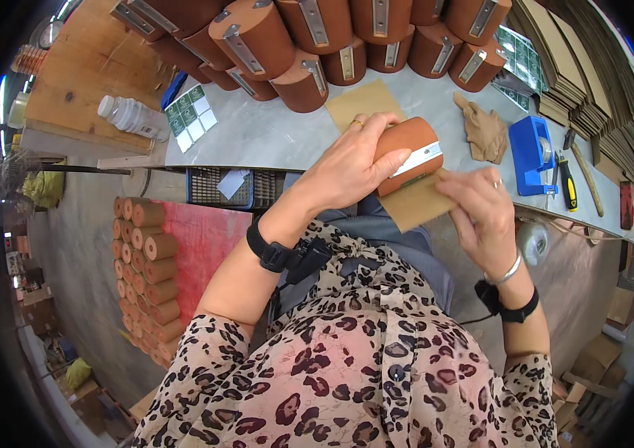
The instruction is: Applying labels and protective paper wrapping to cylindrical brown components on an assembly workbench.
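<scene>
My left hand [361,160] is wrapped round a reddish-brown cylinder [408,138] with a shiny metal strip along its side, its thumb lying by the strip. The cylinder is held on its side above the table's near edge. A square of tan paper [415,207] hangs below it, pinched at its right corner by my right hand [481,213]. The paper's upper edge reaches under the cylinder; whether it is attached there cannot be seen. Another tan sheet [361,103] lies flat on the grey table [272,138], partly behind my left hand.
Stacked brown cylinders [317,30] with metal strips line the table's back. To the right are a crumpled tan glove [483,131], a blue tape dispenser [532,157], a screwdriver [569,183] and cardboard sheets [556,60]. Leftward are a label sheet [191,119], a plastic bottle [134,118] and piled rolls [149,269].
</scene>
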`<action>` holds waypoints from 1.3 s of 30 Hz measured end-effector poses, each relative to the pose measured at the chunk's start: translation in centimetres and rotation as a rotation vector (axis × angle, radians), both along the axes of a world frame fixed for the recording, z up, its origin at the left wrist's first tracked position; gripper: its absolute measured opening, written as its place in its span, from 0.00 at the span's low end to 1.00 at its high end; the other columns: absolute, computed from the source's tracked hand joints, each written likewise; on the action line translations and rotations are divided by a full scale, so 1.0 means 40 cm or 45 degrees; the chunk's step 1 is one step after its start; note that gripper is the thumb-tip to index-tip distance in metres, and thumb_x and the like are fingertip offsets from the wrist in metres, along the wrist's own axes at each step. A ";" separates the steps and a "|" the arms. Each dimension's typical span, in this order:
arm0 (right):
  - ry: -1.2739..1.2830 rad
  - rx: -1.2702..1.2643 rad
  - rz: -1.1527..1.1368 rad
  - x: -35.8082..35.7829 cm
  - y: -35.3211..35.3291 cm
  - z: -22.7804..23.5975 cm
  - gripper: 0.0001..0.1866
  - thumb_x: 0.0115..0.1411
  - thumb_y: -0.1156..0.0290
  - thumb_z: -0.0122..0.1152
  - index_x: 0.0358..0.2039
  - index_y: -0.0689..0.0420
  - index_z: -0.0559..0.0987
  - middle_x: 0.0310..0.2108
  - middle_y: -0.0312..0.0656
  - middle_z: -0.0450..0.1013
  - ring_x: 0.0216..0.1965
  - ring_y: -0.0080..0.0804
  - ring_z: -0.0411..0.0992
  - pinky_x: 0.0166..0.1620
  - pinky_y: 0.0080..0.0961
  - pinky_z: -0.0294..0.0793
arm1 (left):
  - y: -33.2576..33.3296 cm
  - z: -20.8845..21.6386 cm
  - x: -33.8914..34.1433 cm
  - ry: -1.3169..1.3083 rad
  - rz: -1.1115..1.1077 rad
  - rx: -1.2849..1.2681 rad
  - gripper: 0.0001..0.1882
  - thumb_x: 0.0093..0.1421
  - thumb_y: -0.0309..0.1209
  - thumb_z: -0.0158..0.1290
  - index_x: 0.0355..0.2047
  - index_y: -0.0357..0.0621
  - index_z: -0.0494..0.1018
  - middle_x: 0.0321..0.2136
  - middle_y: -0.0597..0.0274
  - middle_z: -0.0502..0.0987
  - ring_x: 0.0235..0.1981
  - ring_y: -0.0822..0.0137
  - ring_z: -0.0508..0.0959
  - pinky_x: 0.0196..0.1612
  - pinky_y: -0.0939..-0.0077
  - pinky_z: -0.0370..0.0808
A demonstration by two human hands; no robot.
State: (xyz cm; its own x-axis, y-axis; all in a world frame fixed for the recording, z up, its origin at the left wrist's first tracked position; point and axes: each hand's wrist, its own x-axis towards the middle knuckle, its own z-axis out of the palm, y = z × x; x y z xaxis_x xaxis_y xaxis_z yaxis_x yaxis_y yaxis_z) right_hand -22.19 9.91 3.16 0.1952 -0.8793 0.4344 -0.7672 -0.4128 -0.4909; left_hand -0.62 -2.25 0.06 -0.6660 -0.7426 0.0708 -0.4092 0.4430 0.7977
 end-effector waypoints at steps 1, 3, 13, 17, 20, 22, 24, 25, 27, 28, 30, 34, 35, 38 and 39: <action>0.038 -0.043 0.013 -0.008 -0.026 0.006 0.10 0.48 0.80 0.65 0.33 0.58 0.82 0.42 0.40 0.77 0.37 0.41 0.71 0.43 0.35 0.70 | -0.002 -0.004 -0.002 0.015 -0.025 -0.047 0.31 0.68 0.46 0.51 0.61 0.34 0.63 0.50 0.43 0.72 0.54 0.48 0.72 0.59 0.63 0.68; 0.074 -0.007 0.012 -0.002 -0.079 0.020 0.09 0.48 0.80 0.66 0.33 0.58 0.82 0.43 0.40 0.77 0.38 0.41 0.71 0.43 0.34 0.70 | -0.009 0.011 -0.004 -0.004 -0.051 0.007 0.30 0.68 0.46 0.51 0.61 0.35 0.64 0.50 0.44 0.72 0.54 0.49 0.72 0.59 0.63 0.68; -0.359 0.340 0.132 -0.005 -0.193 -0.023 0.09 0.53 0.80 0.67 0.33 0.63 0.76 0.48 0.45 0.77 0.48 0.37 0.73 0.54 0.30 0.69 | -0.023 -0.062 0.005 0.729 0.076 0.839 0.27 0.73 0.47 0.41 0.54 0.34 0.72 0.51 0.49 0.74 0.53 0.58 0.72 0.57 0.66 0.67; -0.382 0.298 0.068 0.008 -0.194 -0.030 0.11 0.54 0.76 0.68 0.34 0.63 0.74 0.45 0.48 0.78 0.46 0.41 0.76 0.52 0.31 0.72 | 0.020 -0.076 0.004 0.891 0.133 0.755 0.24 0.70 0.45 0.48 0.52 0.35 0.74 0.49 0.52 0.75 0.52 0.61 0.73 0.56 0.68 0.68; -0.539 0.301 0.033 0.012 -0.201 -0.066 0.12 0.55 0.76 0.68 0.36 0.63 0.74 0.43 0.46 0.78 0.45 0.34 0.75 0.51 0.28 0.71 | 0.036 -0.069 -0.012 0.654 0.295 0.501 0.22 0.65 0.41 0.57 0.51 0.36 0.74 0.47 0.52 0.75 0.49 0.62 0.75 0.53 0.70 0.70; -0.686 0.365 -0.019 0.031 -0.201 -0.086 0.12 0.57 0.75 0.67 0.37 0.62 0.73 0.42 0.45 0.77 0.44 0.31 0.74 0.50 0.27 0.71 | 0.035 -0.078 -0.018 0.707 0.336 0.506 0.22 0.60 0.37 0.61 0.50 0.36 0.75 0.46 0.53 0.76 0.46 0.64 0.76 0.51 0.71 0.71; -0.833 0.428 -0.076 0.050 -0.204 -0.103 0.12 0.58 0.75 0.65 0.39 0.62 0.72 0.42 0.44 0.77 0.42 0.29 0.73 0.49 0.26 0.71 | 0.033 -0.080 -0.027 0.755 0.358 0.579 0.20 0.61 0.36 0.60 0.49 0.36 0.76 0.45 0.52 0.76 0.46 0.64 0.76 0.51 0.72 0.71; -0.843 0.376 -0.108 0.058 -0.207 -0.113 0.11 0.60 0.74 0.64 0.39 0.61 0.71 0.40 0.43 0.76 0.41 0.27 0.72 0.48 0.25 0.71 | 0.033 -0.082 -0.031 0.797 0.379 0.646 0.19 0.61 0.35 0.59 0.48 0.35 0.76 0.45 0.52 0.77 0.46 0.64 0.76 0.51 0.72 0.71; -0.851 0.325 -0.141 0.063 -0.208 -0.121 0.11 0.61 0.74 0.62 0.40 0.61 0.71 0.39 0.42 0.76 0.39 0.26 0.71 0.46 0.24 0.71 | 0.034 -0.085 -0.039 0.805 0.400 0.659 0.18 0.62 0.34 0.58 0.48 0.35 0.77 0.44 0.53 0.77 0.46 0.64 0.76 0.51 0.73 0.71; -0.855 0.306 -0.145 0.064 -0.208 -0.124 0.10 0.61 0.74 0.61 0.40 0.61 0.70 0.37 0.41 0.75 0.39 0.26 0.70 0.45 0.24 0.71 | 0.035 -0.087 -0.041 0.810 0.418 0.668 0.17 0.62 0.33 0.57 0.47 0.34 0.77 0.43 0.53 0.77 0.46 0.64 0.76 0.51 0.73 0.71; -0.858 0.287 -0.153 0.070 -0.206 -0.124 0.10 0.62 0.74 0.60 0.39 0.61 0.70 0.36 0.40 0.74 0.38 0.26 0.70 0.44 0.24 0.71 | 0.039 -0.088 -0.039 0.780 0.426 0.636 0.16 0.65 0.33 0.54 0.48 0.34 0.77 0.42 0.59 0.78 0.44 0.71 0.75 0.49 0.77 0.71; -0.836 0.355 -0.180 0.084 -0.185 -0.110 0.09 0.63 0.74 0.60 0.39 0.60 0.70 0.35 0.40 0.73 0.37 0.26 0.70 0.43 0.25 0.71 | 0.053 -0.077 -0.034 0.730 0.460 0.640 0.16 0.69 0.33 0.48 0.47 0.35 0.78 0.40 0.65 0.79 0.41 0.78 0.73 0.46 0.81 0.71; -0.809 0.353 -0.190 0.087 -0.178 -0.109 0.09 0.63 0.74 0.60 0.39 0.60 0.70 0.35 0.40 0.73 0.37 0.26 0.70 0.43 0.25 0.71 | 0.058 -0.074 -0.033 0.730 0.468 0.638 0.16 0.69 0.33 0.48 0.47 0.35 0.78 0.40 0.65 0.79 0.41 0.78 0.73 0.46 0.81 0.71; -0.813 0.334 -0.192 0.085 -0.170 -0.120 0.08 0.64 0.73 0.59 0.39 0.60 0.70 0.34 0.40 0.73 0.36 0.25 0.69 0.42 0.24 0.71 | 0.064 -0.064 -0.031 0.834 0.491 0.785 0.14 0.68 0.30 0.48 0.44 0.33 0.78 0.39 0.59 0.78 0.41 0.72 0.74 0.45 0.78 0.70; -0.813 0.335 -0.186 0.086 -0.168 -0.119 0.08 0.64 0.73 0.59 0.39 0.60 0.70 0.34 0.40 0.73 0.36 0.25 0.69 0.42 0.24 0.71 | 0.063 -0.061 -0.028 0.809 0.465 0.807 0.15 0.69 0.31 0.47 0.46 0.33 0.78 0.39 0.62 0.78 0.40 0.75 0.74 0.45 0.79 0.71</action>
